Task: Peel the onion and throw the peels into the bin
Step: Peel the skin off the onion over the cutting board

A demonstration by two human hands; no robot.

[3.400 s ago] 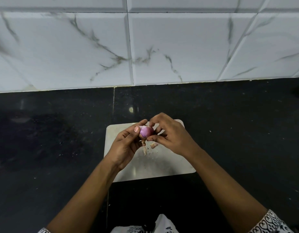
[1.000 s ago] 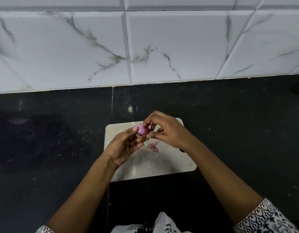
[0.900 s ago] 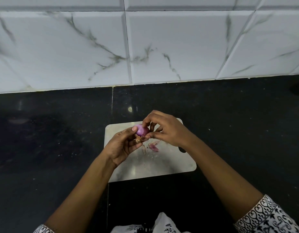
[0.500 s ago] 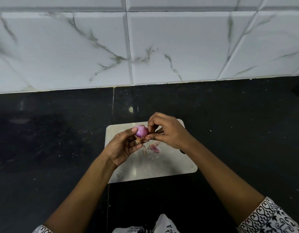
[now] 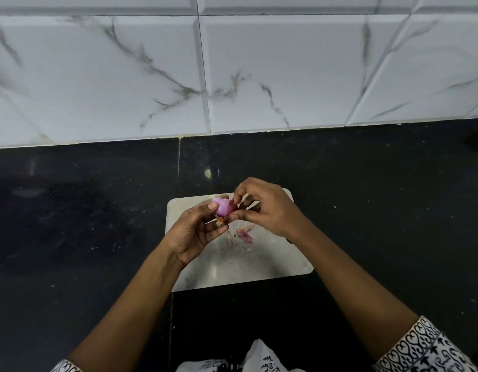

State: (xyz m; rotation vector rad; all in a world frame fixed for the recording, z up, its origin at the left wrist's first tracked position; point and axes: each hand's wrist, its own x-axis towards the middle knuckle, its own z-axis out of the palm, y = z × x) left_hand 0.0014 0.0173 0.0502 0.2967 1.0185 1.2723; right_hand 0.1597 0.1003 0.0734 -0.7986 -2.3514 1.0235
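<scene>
A small purple onion [image 5: 223, 206] is held above the far part of a pale cutting board [image 5: 272, 264]. My left hand [image 5: 196, 232] grips it from the left, thumb on top. My right hand [image 5: 264, 208] pinches a strip of skin at the onion's right side with thumb and fingertips. A brownish bit of peel [image 5: 221, 220] hangs under the onion. Loose pink peels [image 5: 244, 234] lie on the board just below my hands. No bin is in view.
The board lies on a black stone counter [image 5: 380, 210] with small crumbs on it. A white marbled tile wall [image 5: 232, 71] rises behind. A dark thing [image 5: 476, 140] sits at the counter's far right edge. White patterned cloth [image 5: 259, 358] shows at the bottom.
A pink peel has dropped onto the board since the earliest frame. My right fingers have shifted their pinch on the onion's right side; the hands stay in nearly the same place.
</scene>
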